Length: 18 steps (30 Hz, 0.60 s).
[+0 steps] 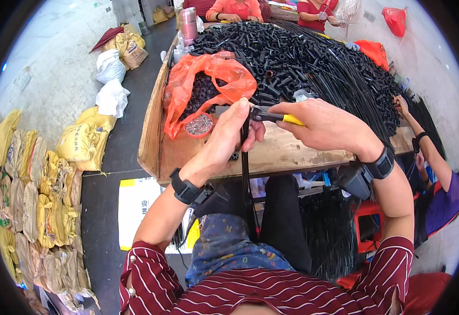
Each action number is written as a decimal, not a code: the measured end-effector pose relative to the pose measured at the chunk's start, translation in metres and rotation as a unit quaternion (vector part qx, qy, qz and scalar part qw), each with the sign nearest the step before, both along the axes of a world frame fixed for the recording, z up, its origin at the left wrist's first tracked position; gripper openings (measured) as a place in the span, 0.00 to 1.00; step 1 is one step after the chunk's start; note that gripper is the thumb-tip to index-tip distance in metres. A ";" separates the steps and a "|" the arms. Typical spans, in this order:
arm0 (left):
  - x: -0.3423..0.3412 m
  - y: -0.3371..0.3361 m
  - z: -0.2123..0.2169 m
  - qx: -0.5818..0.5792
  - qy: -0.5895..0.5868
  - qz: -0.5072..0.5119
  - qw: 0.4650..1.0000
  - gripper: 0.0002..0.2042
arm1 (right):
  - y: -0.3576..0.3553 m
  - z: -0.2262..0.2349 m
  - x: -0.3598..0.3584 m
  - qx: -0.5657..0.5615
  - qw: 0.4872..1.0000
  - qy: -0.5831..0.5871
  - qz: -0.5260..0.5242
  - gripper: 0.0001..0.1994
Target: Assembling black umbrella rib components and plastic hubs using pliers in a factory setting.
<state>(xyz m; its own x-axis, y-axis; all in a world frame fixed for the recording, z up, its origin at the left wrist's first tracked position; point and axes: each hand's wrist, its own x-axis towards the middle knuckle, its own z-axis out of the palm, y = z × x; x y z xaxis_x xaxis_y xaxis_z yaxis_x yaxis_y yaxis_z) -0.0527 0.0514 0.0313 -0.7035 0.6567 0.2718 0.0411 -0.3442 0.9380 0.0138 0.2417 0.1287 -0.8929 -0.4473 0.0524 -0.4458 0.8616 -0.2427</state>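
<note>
My left hand [233, 126] is closed around several thin black rods [246, 181], which hang down past the table's front edge toward my lap. In my right hand [326, 126] is a pair of pliers [291, 119] with yellow and black handles. Their dark jaws reach to the top of the rods, beside my left thumb. Whether the jaws grip a rod or a small part there, I cannot tell. Left of my left hand, a small red bowl [197, 136] holds tiny silvery metal pieces. Behind it an orange-red plastic bag [240, 79] lies open around small black parts.
Black tubular parts [282, 68] heap up across the wooden table [303, 159], with long black rods [353, 100] at right. A pink flask [188, 26] stands at the back left. Other people sit behind and at right. Sacks [85, 139] line the left wall; a red stool [367, 226] is below right.
</note>
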 end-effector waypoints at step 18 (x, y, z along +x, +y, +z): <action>0.138 0.000 -0.177 -0.084 -0.155 0.113 0.978 0.10 | 0.093 -0.199 -0.018 0.043 0.916 0.232 -0.325 0.20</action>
<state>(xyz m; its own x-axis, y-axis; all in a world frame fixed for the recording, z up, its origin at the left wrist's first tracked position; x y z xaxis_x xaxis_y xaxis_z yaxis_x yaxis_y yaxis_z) 0.0849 0.0511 -0.1453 -0.8670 0.4926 -0.0755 -0.1968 -0.1993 0.9600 -0.0040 0.3345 -0.0708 -0.8625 0.1506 0.4831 0.1302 0.9886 -0.0757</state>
